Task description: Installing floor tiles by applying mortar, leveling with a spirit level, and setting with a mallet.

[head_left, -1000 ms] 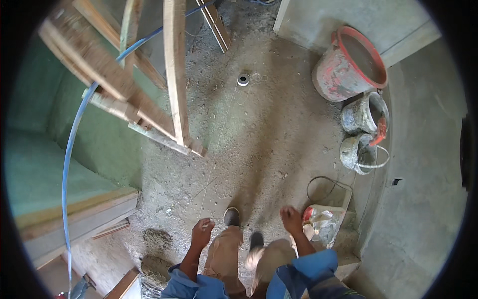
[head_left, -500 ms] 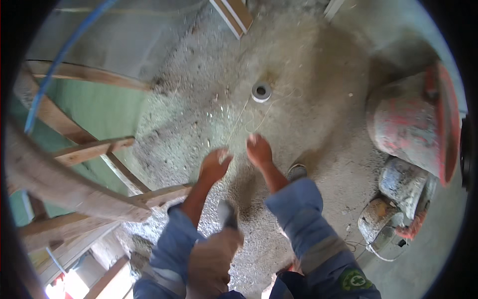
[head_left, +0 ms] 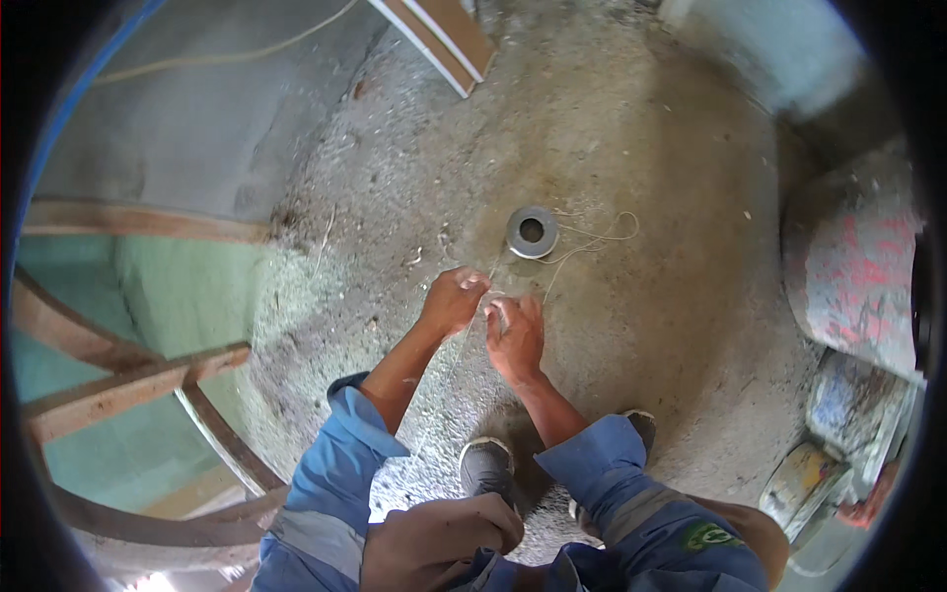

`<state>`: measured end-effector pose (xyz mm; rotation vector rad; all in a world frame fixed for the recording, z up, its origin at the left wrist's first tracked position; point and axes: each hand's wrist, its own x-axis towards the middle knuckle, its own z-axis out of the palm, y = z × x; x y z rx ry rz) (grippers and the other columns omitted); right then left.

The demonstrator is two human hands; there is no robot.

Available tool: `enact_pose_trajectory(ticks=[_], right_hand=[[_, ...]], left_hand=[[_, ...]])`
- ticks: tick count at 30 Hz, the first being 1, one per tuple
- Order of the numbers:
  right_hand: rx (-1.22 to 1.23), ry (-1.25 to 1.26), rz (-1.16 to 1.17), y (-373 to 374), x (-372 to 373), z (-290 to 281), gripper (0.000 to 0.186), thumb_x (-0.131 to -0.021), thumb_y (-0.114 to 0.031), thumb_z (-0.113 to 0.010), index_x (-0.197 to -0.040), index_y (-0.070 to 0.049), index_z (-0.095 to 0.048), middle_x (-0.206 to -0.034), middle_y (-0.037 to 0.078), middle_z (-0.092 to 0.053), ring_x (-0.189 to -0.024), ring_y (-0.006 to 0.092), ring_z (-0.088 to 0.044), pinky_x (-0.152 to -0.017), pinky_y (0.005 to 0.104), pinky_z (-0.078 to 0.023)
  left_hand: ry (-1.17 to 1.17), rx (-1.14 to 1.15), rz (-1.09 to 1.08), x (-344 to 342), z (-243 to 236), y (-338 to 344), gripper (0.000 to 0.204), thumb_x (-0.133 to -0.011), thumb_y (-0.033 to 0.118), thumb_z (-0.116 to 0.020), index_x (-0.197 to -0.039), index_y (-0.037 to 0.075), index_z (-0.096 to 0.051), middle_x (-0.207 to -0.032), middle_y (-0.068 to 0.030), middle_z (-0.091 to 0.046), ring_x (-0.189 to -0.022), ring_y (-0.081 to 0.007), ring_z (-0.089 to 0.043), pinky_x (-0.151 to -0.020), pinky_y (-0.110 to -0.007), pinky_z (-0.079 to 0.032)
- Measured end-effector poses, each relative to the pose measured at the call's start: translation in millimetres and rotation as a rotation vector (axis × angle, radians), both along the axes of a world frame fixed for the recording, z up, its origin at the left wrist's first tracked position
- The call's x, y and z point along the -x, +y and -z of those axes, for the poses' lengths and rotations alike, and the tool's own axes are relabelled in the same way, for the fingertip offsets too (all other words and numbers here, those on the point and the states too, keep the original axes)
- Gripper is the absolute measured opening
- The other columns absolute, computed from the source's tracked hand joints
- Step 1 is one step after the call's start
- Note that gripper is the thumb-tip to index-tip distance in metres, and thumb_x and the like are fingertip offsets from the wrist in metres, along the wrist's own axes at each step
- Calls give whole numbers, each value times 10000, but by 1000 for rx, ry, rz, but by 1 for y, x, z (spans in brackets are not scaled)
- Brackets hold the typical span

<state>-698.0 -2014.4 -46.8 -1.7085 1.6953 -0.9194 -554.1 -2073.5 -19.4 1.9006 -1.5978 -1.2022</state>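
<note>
A grey ring-shaped spool (head_left: 533,233) rests on the rough concrete floor, just beyond my hands. Thin pale string (head_left: 592,242) comes off it, looping to its right and running back toward my hands. My left hand (head_left: 457,300) has its fingers pinched together, with a strand leading from the fingertips up toward the spool. Close beside it, slightly nearer to me, my right hand (head_left: 516,337) is curled with thumb and fingers drawn together at the string. The strand between the fingers is too fine to follow fully.
Wooden beams (head_left: 138,390) frame a greenish recess at left. A board (head_left: 449,39) with white edges lies at the far side. On the right stand a large stained bucket (head_left: 858,266) and smaller dirty containers (head_left: 838,405). My shoes (head_left: 486,466) are below my hands.
My hands have come closer together, the left moving right and slightly up, the right moving down. My view has shifted, and the string's loop beside the spool has changed shape.
</note>
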Motion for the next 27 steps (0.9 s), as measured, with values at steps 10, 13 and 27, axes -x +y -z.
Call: enact_pose_trajectory(ticks=[10, 13, 27], right_hand=[[-99, -38, 57, -21, -7, -5, 227, -867, -173, -662, -1052, -44, -634, -1019, 174, -591, -1015, 377, -558, -881, 497, -452], [-137, -54, 43, -17, -7, -5, 197, -870, -164, -649, -1015, -33, -631, -996, 173, -589, -1005, 380, -556, -870, 494, -455], [-245, -277, 174, 24, -25, -10, 155, -963, -194, -510, -1008, -51, -551, -799, 253, -657, -753, 480, -634, -685, 576, -466]], left_hand=[[362, -102, -101, 4, 8, -3, 176, -926, 173, -635, -994, 21, -691, -844, -30, -691, -741, -113, -626, -644, -242, -469], [393, -150, -163, 6, 10, -1, 161, -925, 161, -625, -976, 23, -692, -842, -29, -690, -713, -108, -625, -610, -237, -460], [534, -293, -399, 18, 7, -2, 131, -898, 137, -636, -939, 18, -673, -754, -11, -594, -616, -108, -561, -544, -252, -462]])
